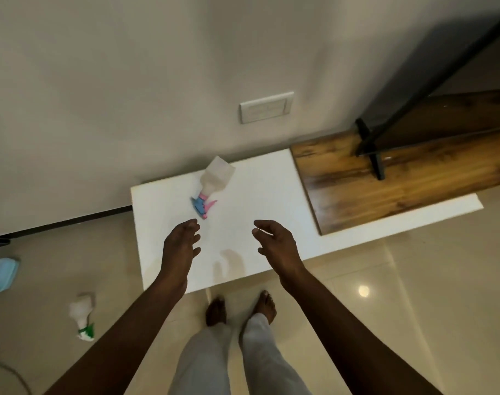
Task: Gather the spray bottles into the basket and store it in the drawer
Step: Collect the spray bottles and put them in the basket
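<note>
Two bare hands reach over a white table toward a spray bottle lying on its side

The left hand (181,246) and right hand (274,243) hover palm-down over the smooth white table top (257,195), fingers loosely spread and holding nothing. Just beyond the left fingertips lies a translucent white plastic spray bottle with a pink and blue trigger (213,183), its base pointing at the wall; it looks empty, so probably light, stiff and a little slick, best gripped round the narrow neck or the body, not the thin trigger lever. A second bottle with a green trigger (83,316) lies on the glossy beige floor tiles, well apart to the left. A pale blue plastic container (2,275) at the left edge may be the basket; it is too cut off to tell. A grained wooden shelf (385,172) adjoins the table on the right; no drawer is visible
</note>
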`<action>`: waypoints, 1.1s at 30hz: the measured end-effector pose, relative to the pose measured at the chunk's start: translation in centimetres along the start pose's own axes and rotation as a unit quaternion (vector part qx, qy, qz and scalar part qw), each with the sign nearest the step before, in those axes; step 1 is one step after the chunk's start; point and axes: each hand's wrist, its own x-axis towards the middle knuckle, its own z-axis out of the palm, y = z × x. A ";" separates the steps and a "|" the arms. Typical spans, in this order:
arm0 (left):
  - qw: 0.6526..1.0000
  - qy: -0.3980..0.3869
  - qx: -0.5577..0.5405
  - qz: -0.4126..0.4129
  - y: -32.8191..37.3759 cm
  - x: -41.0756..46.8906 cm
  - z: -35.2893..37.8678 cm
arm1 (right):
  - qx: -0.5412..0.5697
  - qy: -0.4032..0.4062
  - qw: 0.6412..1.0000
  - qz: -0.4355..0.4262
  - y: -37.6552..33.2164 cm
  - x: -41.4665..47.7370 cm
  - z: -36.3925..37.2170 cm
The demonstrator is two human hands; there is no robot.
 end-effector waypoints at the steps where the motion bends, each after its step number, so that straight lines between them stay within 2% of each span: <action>1: 1.000 0.003 0.009 0.001 0.3 1.1 0.1 | -0.014 -0.005 1.000 -0.005 -0.4 1.2 0.4; 8: 0.996 0.013 0.085 0.022 2.2 10.7 1.0 | -0.111 -0.020 0.991 -0.071 -3.0 9.6 3.5; 13: 0.991 0.009 0.128 0.039 3.5 17.9 2.2 | -0.172 -0.028 0.981 -0.085 -3.8 15.5 5.7; 17: 0.982 -0.029 0.184 0.043 4.3 23.0 3.9 | -0.217 -0.039 0.971 -0.094 -3.8 20.2 7.6; 21: 0.977 -0.104 0.187 -0.004 4.3 27.2 5.5 | -0.237 -0.046 0.965 -0.101 -3.3 24.3 9.4; 25: 0.971 -0.157 0.172 -0.047 3.7 28.8 6.5 | -0.216 -0.038 0.973 -0.075 -2.8 25.9 10.2; 33: 0.960 -0.172 0.220 -0.035 4.1 26.4 7.2 | -0.176 -0.018 0.983 -0.052 -3.3 23.6 8.6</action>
